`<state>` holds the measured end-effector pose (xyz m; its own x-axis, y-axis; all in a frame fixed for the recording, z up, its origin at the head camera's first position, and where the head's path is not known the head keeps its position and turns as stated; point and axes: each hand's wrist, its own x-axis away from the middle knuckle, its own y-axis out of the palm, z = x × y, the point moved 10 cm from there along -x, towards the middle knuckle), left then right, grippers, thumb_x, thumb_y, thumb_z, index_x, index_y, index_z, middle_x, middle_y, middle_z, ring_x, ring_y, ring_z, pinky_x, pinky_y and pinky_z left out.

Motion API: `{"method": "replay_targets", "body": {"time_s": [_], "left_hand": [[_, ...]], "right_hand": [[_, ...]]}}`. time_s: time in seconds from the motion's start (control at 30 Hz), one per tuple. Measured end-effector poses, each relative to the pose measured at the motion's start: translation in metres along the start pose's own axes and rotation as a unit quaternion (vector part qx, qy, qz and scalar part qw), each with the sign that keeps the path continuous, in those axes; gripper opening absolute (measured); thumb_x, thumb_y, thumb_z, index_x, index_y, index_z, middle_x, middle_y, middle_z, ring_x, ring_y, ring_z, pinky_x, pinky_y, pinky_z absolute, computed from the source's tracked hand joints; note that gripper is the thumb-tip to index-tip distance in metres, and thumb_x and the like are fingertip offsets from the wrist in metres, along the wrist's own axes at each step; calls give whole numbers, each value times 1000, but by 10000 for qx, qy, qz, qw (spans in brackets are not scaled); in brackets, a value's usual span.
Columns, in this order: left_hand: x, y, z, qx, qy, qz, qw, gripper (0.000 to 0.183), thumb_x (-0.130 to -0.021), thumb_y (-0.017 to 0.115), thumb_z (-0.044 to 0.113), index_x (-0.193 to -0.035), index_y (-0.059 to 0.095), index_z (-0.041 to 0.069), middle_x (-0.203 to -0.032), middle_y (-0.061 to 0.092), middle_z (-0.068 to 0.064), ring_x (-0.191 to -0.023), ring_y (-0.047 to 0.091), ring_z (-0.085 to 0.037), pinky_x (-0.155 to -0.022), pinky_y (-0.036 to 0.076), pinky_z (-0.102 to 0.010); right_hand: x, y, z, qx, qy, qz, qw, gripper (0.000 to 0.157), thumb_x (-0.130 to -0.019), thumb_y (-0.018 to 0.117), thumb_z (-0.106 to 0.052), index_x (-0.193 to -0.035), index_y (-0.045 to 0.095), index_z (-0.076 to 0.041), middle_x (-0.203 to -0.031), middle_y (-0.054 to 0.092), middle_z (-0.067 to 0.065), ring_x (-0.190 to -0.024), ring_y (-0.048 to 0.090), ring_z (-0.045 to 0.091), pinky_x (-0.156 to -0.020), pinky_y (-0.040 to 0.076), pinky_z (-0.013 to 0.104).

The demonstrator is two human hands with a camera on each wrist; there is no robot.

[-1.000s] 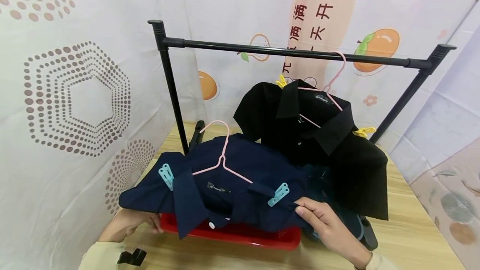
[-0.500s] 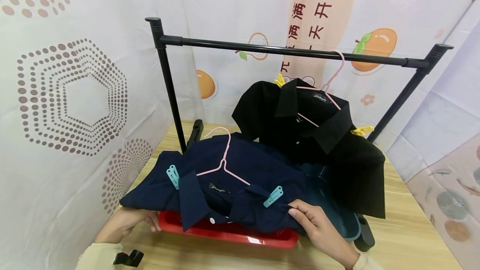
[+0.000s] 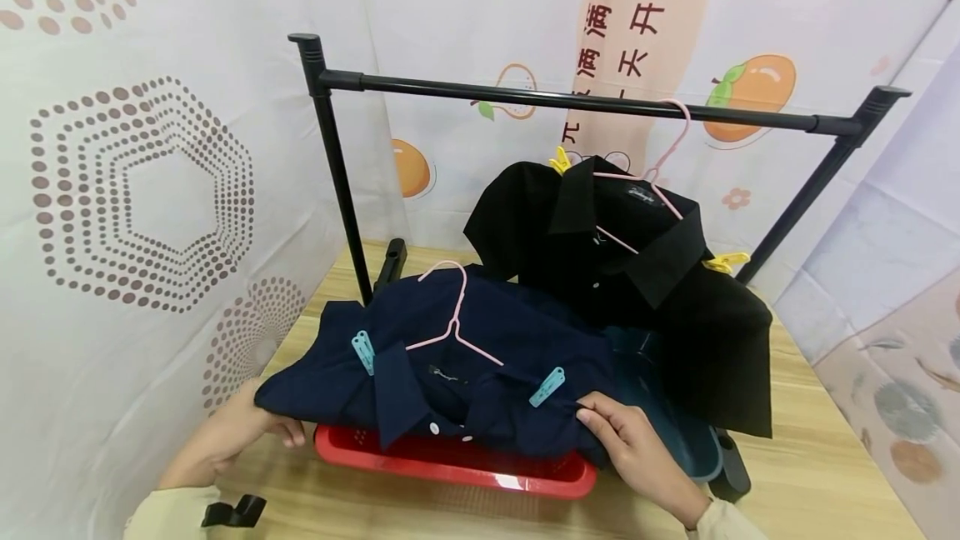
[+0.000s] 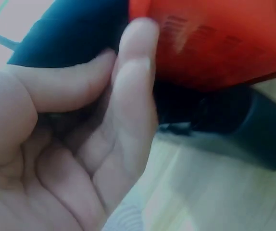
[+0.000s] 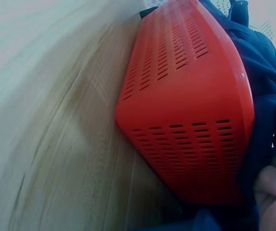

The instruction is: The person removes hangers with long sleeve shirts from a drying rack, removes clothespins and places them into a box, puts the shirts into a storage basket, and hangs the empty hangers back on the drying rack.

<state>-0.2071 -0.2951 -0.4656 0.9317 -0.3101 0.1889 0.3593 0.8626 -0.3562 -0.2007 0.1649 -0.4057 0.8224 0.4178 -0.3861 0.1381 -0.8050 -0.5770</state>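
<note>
A navy short-sleeved shirt (image 3: 525, 332) lies over the red basket (image 3: 450, 469), with a pink hanger (image 3: 454, 315) inside its collar. Light-blue clothespins grip it near both shoulders, the left clothespin (image 3: 363, 351) and the right clothespin (image 3: 547, 387). My left hand (image 3: 247, 423) holds the end of the left sleeve, its fingertips partly under the cloth. In the left wrist view, thumb and forefinger meet at the navy cloth (image 4: 80, 33). My right hand (image 3: 637, 448) pinches the right sleeve between thumb and forefinger.
A black shirt (image 3: 705, 348) with yellow clothespins hangs by a pink hanger from the black rack's bar (image 3: 487, 93) at back right. Beneath it sits a dark teal basket (image 3: 701, 457). A curtain stands behind and left; the tabletop is wood-grained (image 3: 810, 407).
My left hand has shifted slightly, and the left sleeve now lies more to the right. The left clothespin moved right with the cloth. The hanger's hook has tipped a little to the right and down.
</note>
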Motion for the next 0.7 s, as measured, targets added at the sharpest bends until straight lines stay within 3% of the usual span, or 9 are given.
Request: {"method": "replay_targets", "body": {"time_s": [0.07,0.1,0.13,0.17,0.27,0.33,0.5,0.63,0.7], "left_hand": [[7,-11,19,487,1056,264,9929,16,-94,51,-9,-101,65,-12,-77,70,-21,-69,70,-30,-64,59,-39],[9,-20,20,672,1044,597,9905,21,-87,55,-12,-103,67,-5,-77,71,-14,-68,70,-26,-63,59,-37],[9,-28,18,937,817,988,9873,24,-90,57,-14,-105,68,1,-81,72,-8,-70,70,-21,-63,58,-34],[10,-36,20,1054,891,1276,9822,26,-92,57,-14,-108,69,2,-86,73,-4,-71,69,-18,-62,58,-33],[15,-55,26,1299,930,2153,9634,23,-100,61,-4,-121,68,-1,-101,72,5,-81,65,-12,-65,56,-26],[17,-61,36,1074,974,2415,9595,28,-103,64,9,-128,65,-4,-110,71,9,-91,63,-9,-73,54,-21],[5,-48,74,-867,1164,1988,9692,31,-104,65,25,-131,69,11,-123,70,8,-111,59,-7,-89,48,-20],[-11,-26,105,-2093,1878,1445,9487,26,-100,71,22,-126,74,24,-121,70,9,-112,58,-7,-88,49,-28],[-17,-15,119,-2453,2394,1262,9309,27,-97,73,15,-122,77,24,-114,71,10,-106,60,-7,-83,50,-26]], "right_hand": [[-1,0,3,5,85,-5,10000,21,-105,60,-11,-102,69,-30,-90,67,-13,-79,61,9,-73,49,24],[-1,0,4,4,125,-7,9999,21,-105,60,-12,-103,69,-30,-90,67,-13,-80,61,9,-73,50,24],[-1,0,6,4,161,-5,9999,20,-105,60,-12,-103,69,-30,-90,67,-13,-80,61,9,-73,50,24],[-1,0,7,13,184,3,9998,20,-105,60,-13,-103,69,-30,-90,67,-13,-80,61,9,-73,50,25],[-1,-2,8,24,187,54,9998,21,-105,60,-12,-103,69,-30,-91,67,-13,-81,61,9,-73,50,24],[-2,-3,7,29,150,87,9998,21,-104,60,-11,-103,69,-30,-91,67,-13,-81,61,9,-73,50,24],[-4,-6,5,88,11,174,9998,24,-103,61,-5,-104,70,-28,-92,68,-13,-81,61,8,-74,49,22],[-6,-10,4,173,-188,295,9992,28,-100,61,3,-103,70,-23,-92,68,-11,-80,61,9,-73,47,19],[-7,-13,1,246,-329,356,9985,29,-98,62,6,-102,70,-21,-92,68,-10,-79,60,8,-73,46,18]]}}
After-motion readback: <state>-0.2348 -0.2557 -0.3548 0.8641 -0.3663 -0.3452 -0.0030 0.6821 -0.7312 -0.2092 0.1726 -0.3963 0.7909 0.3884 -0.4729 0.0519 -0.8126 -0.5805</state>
